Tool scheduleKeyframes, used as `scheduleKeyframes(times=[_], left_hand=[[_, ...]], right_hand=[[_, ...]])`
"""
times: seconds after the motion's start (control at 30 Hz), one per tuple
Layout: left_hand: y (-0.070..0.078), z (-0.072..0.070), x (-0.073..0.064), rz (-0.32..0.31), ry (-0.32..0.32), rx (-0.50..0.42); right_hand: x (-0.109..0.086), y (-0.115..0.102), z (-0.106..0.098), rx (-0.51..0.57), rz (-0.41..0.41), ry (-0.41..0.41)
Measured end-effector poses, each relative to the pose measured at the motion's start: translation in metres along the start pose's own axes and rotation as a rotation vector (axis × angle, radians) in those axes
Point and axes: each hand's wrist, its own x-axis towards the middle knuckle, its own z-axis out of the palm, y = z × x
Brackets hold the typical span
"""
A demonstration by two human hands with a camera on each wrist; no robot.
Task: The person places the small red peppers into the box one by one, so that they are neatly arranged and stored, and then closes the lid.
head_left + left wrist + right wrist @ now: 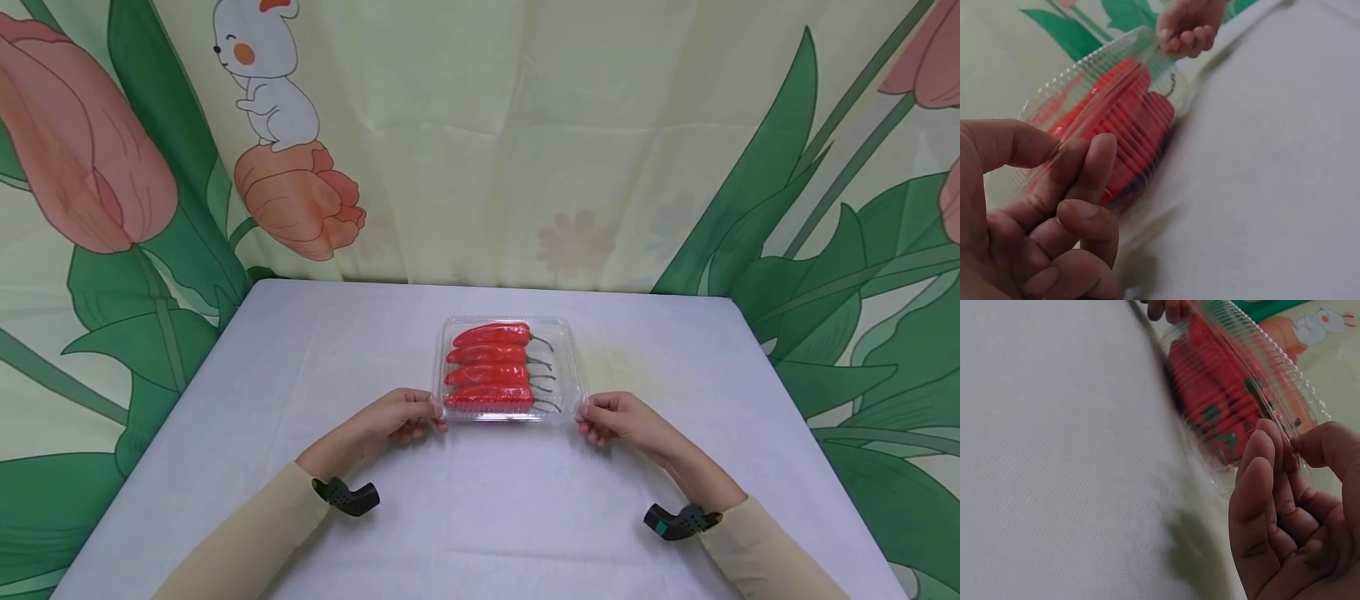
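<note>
A clear plastic clamshell box [566,367] with several red chili peppers [491,375] inside is on or just above the white table, its lid down over them. The peppers lie side by side, green stems pointing right. My left hand [408,417] pinches the box's front left corner between thumb and fingers; the left wrist view shows the thumb [1019,147] on the rim. At the front right corner my right hand [611,419] pinches the rim the same way, its thumb [1329,444] on top in the right wrist view.
A white cloth covers the table [360,333]. Behind it hangs a curtain [465,167] printed with tulips, leaves and a white rabbit. Each wrist wears a black camera band, such as the left band [347,496].
</note>
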Motion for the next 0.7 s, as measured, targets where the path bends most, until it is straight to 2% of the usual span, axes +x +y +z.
scheduleKeyframes(times=[0.23,0.37,0.47,0.53,0.6,0.7], left_hand=[[-0.001,-0.002,0.001,-0.006,0.028,0.021],[-0.001,-0.001,0.001,0.014,0.074,0.046],[0.002,-0.001,0.000,0.042,0.154,0.134],[0.004,-0.003,-0.001,0.060,0.225,0.226],[0.008,-0.005,0.000,0.079,0.293,0.338],[0.013,-0.010,0.001,0.110,0.362,0.507]], right_hand=[[0.002,-0.001,0.003,0.038,-0.002,0.035],[0.001,-0.003,0.003,0.030,0.009,0.054],[0.000,-0.005,0.000,-0.013,0.019,0.103],[0.000,-0.007,-0.002,-0.066,0.019,0.169],[0.001,-0.010,-0.005,-0.149,0.010,0.250],[0.001,-0.013,-0.010,-0.350,-0.025,0.383]])
